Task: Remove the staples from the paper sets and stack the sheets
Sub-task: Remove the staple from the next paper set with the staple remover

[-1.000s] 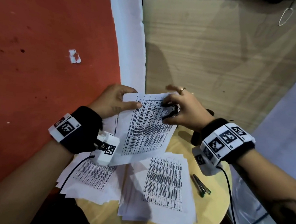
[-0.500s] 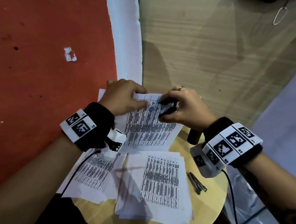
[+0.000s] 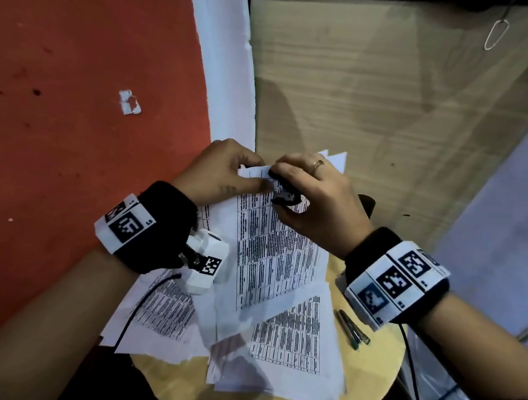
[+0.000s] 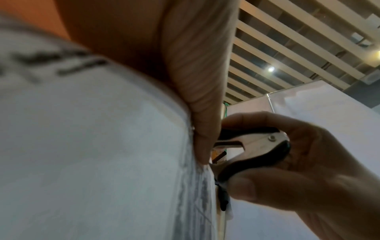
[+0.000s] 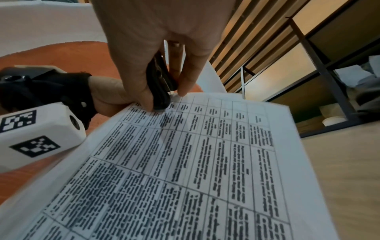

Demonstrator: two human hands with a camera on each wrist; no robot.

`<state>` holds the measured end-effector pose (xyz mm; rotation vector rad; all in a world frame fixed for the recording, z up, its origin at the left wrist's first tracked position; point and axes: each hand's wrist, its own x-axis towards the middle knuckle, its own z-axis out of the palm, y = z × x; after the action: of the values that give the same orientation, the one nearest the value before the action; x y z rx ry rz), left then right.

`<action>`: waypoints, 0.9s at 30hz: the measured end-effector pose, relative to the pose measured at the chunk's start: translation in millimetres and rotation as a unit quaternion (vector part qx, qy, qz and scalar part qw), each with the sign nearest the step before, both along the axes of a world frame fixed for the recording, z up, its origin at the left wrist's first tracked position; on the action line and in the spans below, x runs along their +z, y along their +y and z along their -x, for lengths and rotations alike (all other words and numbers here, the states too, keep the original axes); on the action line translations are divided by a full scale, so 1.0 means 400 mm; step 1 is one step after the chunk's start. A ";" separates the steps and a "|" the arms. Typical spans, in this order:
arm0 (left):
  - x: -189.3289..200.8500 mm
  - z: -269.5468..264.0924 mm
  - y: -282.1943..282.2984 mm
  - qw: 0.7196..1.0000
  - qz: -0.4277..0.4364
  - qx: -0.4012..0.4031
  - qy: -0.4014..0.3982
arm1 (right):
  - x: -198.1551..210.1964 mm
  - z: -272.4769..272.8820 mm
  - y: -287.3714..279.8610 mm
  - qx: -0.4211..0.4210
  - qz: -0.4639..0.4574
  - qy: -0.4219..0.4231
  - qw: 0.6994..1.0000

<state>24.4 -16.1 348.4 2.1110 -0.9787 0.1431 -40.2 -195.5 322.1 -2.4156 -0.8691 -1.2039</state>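
Note:
A stapled paper set point(image 3: 270, 249) printed with a table is held up above the round wooden table point(image 3: 375, 368). My left hand point(image 3: 226, 176) pinches its top left corner, thumb on the printed face. My right hand point(image 3: 309, 194) grips a black and metal staple remover point(image 3: 286, 195), whose claws sit at that same corner right beside my left thumb. The left wrist view shows the staple remover point(image 4: 255, 149) squeezed between my right thumb and fingers against the sheet edge point(image 4: 197, 178). In the right wrist view the remover point(image 5: 160, 82) touches the paper set point(image 5: 205, 162) at its top edge.
Two piles of printed sheets lie on the table: one at the left point(image 3: 162, 316), one in the middle point(image 3: 285, 352). A dark green pen point(image 3: 351, 329) lies to the right of them. A torn paper scrap point(image 3: 129, 102) sits on the red floor.
My left hand slid up from the sheet's left edge to its top corner. My right hand brought the staple remover to that corner, so both hands now meet there.

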 end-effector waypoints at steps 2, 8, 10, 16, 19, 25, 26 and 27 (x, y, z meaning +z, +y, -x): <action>0.001 0.004 0.002 1.000 0.016 -0.012 0.012 | 0.002 -0.001 0.001 0.005 0.015 -0.007 1.000; -0.003 0.009 0.001 0.998 0.047 -0.020 0.025 | 0.013 0.003 0.006 0.011 0.043 -0.004 0.999; -0.002 0.015 -0.001 0.998 0.049 -0.017 0.035 | 0.015 0.004 0.008 0.010 0.053 -0.008 0.999; -0.004 0.025 0.006 0.992 0.075 -0.033 0.098 | 0.014 0.002 0.009 0.004 0.075 -0.036 0.997; -0.001 0.031 0.010 0.987 0.075 -0.044 0.137 | 0.014 0.000 0.006 0.006 0.081 -0.048 0.996; 0.001 0.033 0.012 0.980 0.077 -0.045 0.175 | 0.022 0.001 0.015 0.003 0.103 -0.054 0.993; 0.001 0.033 0.012 0.979 0.080 -0.046 0.180 | 0.024 0.000 0.017 0.004 0.106 -0.052 0.993; 0.000 0.033 0.013 0.978 0.085 -0.049 0.186 | 0.026 -0.001 0.018 0.007 0.107 -0.050 0.993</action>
<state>11.4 -11.0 348.5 1.8424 -0.8098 -0.2063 -39.7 -188.2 332.5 -2.5267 -1.0937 -1.2974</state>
